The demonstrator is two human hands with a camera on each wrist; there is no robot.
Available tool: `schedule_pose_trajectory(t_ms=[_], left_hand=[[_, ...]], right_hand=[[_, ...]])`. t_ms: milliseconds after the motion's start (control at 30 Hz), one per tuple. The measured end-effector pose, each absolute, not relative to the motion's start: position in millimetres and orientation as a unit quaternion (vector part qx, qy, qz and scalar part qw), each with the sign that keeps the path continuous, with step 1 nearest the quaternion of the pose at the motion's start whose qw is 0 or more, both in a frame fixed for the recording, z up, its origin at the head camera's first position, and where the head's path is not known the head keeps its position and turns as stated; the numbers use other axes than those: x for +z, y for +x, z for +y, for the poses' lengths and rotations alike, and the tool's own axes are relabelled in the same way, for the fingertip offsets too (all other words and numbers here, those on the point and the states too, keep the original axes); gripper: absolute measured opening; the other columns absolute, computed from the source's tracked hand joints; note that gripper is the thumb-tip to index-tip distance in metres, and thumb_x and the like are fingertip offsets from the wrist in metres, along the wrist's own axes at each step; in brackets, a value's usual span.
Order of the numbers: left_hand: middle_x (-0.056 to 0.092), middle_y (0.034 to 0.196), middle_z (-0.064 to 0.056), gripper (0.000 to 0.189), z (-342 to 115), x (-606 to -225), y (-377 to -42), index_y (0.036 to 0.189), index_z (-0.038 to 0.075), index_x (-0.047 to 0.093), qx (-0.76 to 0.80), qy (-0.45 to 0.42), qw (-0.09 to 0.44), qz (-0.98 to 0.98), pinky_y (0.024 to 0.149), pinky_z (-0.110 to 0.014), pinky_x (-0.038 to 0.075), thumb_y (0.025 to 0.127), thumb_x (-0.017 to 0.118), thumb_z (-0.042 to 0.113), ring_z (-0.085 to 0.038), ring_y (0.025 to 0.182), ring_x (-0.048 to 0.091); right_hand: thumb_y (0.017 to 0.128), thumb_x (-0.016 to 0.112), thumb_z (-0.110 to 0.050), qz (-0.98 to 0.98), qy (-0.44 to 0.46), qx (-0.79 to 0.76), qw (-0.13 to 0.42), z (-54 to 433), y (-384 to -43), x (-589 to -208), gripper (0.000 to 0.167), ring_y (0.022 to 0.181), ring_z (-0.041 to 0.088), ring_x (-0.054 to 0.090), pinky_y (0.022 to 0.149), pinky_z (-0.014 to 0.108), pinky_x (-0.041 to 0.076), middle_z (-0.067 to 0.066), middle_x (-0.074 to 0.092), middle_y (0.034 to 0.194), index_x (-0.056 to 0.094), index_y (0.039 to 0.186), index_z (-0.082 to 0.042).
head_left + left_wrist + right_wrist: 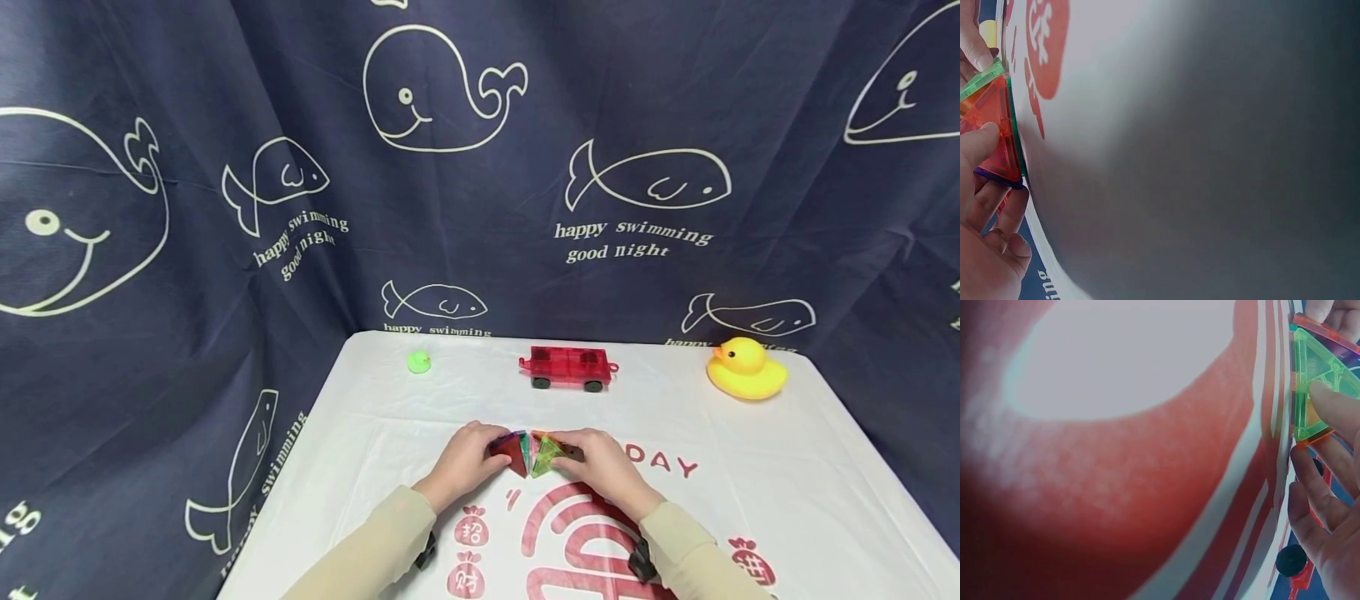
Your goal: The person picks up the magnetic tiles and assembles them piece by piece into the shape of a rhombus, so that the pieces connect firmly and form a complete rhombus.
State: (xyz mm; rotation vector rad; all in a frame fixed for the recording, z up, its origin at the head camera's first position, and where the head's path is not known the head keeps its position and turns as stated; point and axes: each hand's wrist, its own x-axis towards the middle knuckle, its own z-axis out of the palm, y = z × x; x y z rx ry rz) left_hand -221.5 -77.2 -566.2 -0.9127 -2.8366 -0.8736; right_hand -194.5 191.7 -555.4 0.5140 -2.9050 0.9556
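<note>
Over the middle of the table, my left hand (465,462) pinches a small cluster of see-through triangular magnetic tiles. Its front tile is a red triangle (512,454); in the left wrist view purple and green edges show beside that red tile (991,103). Facing it, my right hand (603,468) pinches another cluster, with a yellow-green triangular tile (545,458) in front and orange behind. The right wrist view shows its thumb on the yellow-green tile (1313,353). Between the two clusters is a very narrow gap at most; whether they touch, I cannot tell.
A red wheeled toy wagon (570,367) stands behind the hands. At the back left sits a small green duck (419,362), and a larger yellow duck (746,372) at the back right. A dark blue curtain (465,217) hangs behind the white, red-printed table cover (375,400).
</note>
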Motion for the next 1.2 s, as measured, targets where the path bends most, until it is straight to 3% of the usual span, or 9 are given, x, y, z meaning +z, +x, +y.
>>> schedule_pose_trajectory(t_ms=[400, 733, 1200], left_hand=[[0.074, 0.118, 0.002, 0.033, -75.4, -565.8, -221.6, 0.125, 0.013, 0.073, -0.285, -0.293, 0.024, -0.912, 0.093, -0.034, 0.051, 0.096, 0.078, 0.029, -0.012, 0.104, 0.063], [0.074, 0.118, 0.001, 0.033, -72.2, -561.1, -224.7, 0.125, 0.012, 0.073, -0.270, -0.296, 0.014, -0.916, 0.092, -0.033, 0.051, 0.095, 0.079, 0.028, -0.013, 0.102, 0.063], [0.075, 0.114, 0.003, 0.030, -67.3, -558.5, -225.6, 0.121, 0.013, 0.075, -0.268, -0.290, 0.012, -0.919, 0.090, -0.033, 0.051, 0.094, 0.080, 0.027, -0.012, 0.098, 0.063]], right_hand=[[0.085, 0.089, -0.024, -0.929, 0.181, 0.322, 0.035, 190.1, -196.3, -549.3, 0.041, 0.105, 0.015, 0.071, 0.091, 0.044, 0.056, -0.004, 0.076, 0.115, 0.078, 0.124, -0.018], [0.083, 0.090, -0.022, -0.924, 0.179, 0.337, 0.033, 183.8, -199.6, -538.3, 0.037, 0.095, 0.012, 0.069, 0.086, 0.041, 0.057, -0.002, 0.076, 0.112, 0.079, 0.118, -0.016], [0.086, 0.088, -0.018, -0.916, 0.217, 0.334, 0.055, 182.1, -199.4, -535.2, 0.035, 0.105, 0.018, 0.070, 0.092, 0.044, 0.055, -0.001, 0.075, 0.113, 0.078, 0.119, -0.013]])
